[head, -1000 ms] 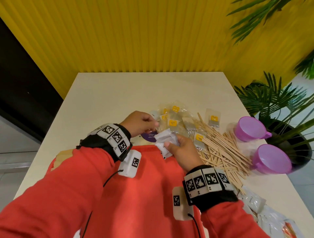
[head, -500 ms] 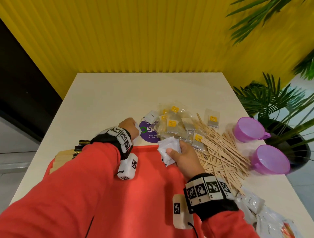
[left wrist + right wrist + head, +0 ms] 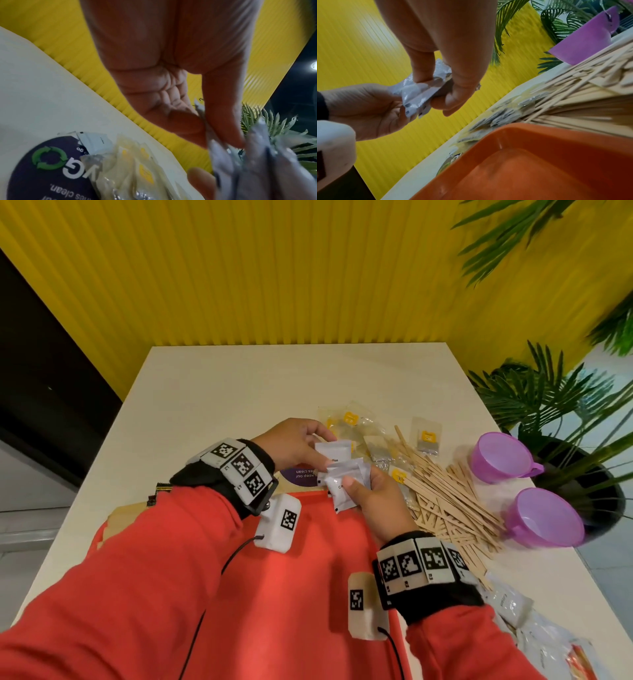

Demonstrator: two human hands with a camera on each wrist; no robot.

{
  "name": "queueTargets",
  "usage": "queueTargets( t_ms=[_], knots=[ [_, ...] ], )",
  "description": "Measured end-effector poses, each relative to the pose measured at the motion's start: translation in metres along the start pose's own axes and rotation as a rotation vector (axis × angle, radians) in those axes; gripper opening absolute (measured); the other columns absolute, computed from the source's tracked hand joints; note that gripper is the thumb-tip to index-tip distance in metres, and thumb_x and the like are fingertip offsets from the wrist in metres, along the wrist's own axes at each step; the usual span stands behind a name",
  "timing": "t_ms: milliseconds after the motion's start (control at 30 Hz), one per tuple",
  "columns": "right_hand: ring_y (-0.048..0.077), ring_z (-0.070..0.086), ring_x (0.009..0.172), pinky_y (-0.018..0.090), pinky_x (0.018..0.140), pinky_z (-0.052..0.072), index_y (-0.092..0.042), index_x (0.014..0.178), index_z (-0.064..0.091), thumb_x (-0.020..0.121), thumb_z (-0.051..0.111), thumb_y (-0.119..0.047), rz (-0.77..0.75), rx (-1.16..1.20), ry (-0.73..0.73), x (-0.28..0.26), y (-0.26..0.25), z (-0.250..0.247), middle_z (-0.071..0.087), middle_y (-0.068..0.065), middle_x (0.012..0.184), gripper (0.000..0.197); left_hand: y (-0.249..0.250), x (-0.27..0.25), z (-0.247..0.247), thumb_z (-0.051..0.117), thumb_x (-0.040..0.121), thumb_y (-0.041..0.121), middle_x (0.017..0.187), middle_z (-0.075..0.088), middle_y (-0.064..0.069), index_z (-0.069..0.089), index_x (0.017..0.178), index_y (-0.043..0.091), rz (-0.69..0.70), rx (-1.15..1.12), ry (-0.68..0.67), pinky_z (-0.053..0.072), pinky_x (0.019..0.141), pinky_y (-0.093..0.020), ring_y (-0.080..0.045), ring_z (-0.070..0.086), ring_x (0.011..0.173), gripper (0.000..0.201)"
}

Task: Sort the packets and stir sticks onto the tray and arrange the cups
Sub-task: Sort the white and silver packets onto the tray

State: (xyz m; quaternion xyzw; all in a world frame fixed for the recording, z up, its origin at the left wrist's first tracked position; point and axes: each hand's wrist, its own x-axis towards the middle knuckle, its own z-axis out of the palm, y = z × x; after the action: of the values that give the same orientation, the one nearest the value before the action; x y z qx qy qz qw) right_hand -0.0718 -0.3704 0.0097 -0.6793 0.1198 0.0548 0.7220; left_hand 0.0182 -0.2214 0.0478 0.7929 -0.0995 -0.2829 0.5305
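Head view: left hand pinches a white packet in its grip; right hand grips a bunch of white packets, both above the orange tray edge on the worktop.

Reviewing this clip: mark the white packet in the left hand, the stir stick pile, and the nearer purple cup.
white packet (image 3: pixel 334 451), head view, on its flat printed face.
stir stick pile (image 3: pixel 445 498), head view, middle of the heap.
nearer purple cup (image 3: pixel 544 517), head view, inside of its bowl.
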Motion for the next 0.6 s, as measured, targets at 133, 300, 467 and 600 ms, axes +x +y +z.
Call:
queueTargets(
  t_ms=[133, 300, 467, 600],
  knots=[
    [0.028, 0.064, 0.087, 0.042, 0.084, 0.049, -0.017, 0.091, 0.065, 0.088, 0.055, 0.000, 0.025, 0.086, 0.035, 0.001, 0.007, -0.004, 0.068, 0.013, 0.095, 0.019, -0.001, 0.002, 0.009, 0.059, 0.088, 0.004, 0.056, 0.059, 0.001, 0.059, 0.082, 0.017, -0.065, -0.098, -0.056, 0.042, 0.042, -0.014, -0.006, 0.052, 0.042, 0.015],
    [0.030, 0.065, 0.091, 0.041, 0.083, 0.051, -0.015, 0.101, 0.064, 0.091, 0.051, 0.000, 0.075, 0.123, 0.091, -0.003, 0.023, -0.013, 0.068, 0.016, 0.103, 0.022, -0.021, 0.033, -0.003, 0.051, 0.088, 0.003, 0.087, 0.064, -0.005, 0.063, 0.087, 0.013, -0.117, 0.041, 0.461, 0.047, 0.064, -0.022, -0.024, 0.059, 0.082, 0.016],
    [0.021, 0.065, 0.081, 0.034, 0.074, 0.051, -0.020, 0.097, 0.062, 0.092, 0.048, 0.002, 0.095, 0.133, 0.078, -0.011, 0.030, -0.015, 0.069, 0.008, 0.093, 0.027, -0.043, 0.063, -0.005, 0.041, 0.092, 0.007, 0.148, 0.033, -0.010, 0.043, 0.138, 0.028, -0.336, 0.697, 0.308, 0.034, 0.106, -0.036, -0.033, 0.037, 0.132, 0.051],
    [0.021, 0.064, 0.076, 0.032, 0.069, 0.050, -0.015, 0.098, 0.062, 0.090, 0.050, 0.002, 0.076, 0.107, 0.086, -0.017, 0.034, -0.020, 0.068, 0.006, 0.086, 0.022, -0.050, 0.068, -0.005, 0.038, 0.096, 0.018, 0.157, 0.008, -0.005, 0.038, 0.141, 0.032, -0.463, 0.932, 0.170, 0.013, 0.117, -0.038, -0.035, 0.008, 0.143, 0.048]
  ],
)
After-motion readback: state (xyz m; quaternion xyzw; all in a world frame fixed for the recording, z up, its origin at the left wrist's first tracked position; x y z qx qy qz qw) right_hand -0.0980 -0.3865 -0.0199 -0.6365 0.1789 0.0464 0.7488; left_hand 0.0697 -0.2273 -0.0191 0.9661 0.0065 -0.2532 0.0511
